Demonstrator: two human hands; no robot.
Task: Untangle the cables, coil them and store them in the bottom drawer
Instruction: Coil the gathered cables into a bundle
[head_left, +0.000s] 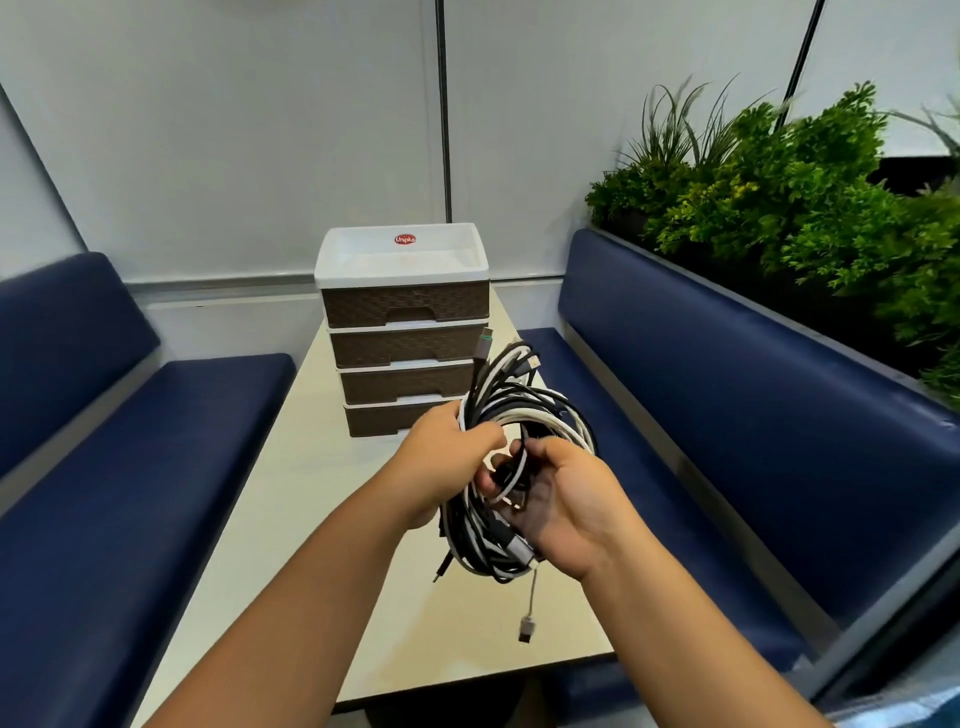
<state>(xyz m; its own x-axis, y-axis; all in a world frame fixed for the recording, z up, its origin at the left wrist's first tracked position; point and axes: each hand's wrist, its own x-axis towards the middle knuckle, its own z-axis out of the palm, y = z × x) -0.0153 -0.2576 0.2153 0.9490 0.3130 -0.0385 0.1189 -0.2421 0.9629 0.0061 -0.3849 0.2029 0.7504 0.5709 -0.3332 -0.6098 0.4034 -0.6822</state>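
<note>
Booth seating, pale desk (291, 499) running lengthwise between two navy benches (130, 467), white wall panels behind. Green plants (779, 208) sit behind the backrest of the bench right of the desk. Drawer unit (405, 332) stands at the desk's far end: white top tray with a red sticker, four brown woven-pattern drawers stacked, all closed as far as visible. Bottom drawer (384, 418) is partly hidden by the left hand.

Bundle of cables (519, 415), black and white mixed and tangled in loose loops, is held up above the desk, just in front of the drawer unit, lifted off the surface. Left hand (447, 462) grips the bundle's left side, fingers curled round several strands. Right hand (561, 504) is palm-up under the loops, fingers and thumb curled onto a white strand. Both hands close together, near touching. A grey plug end sticks up near the second drawer; a white connector dangles below the bundle over the desk.
</note>
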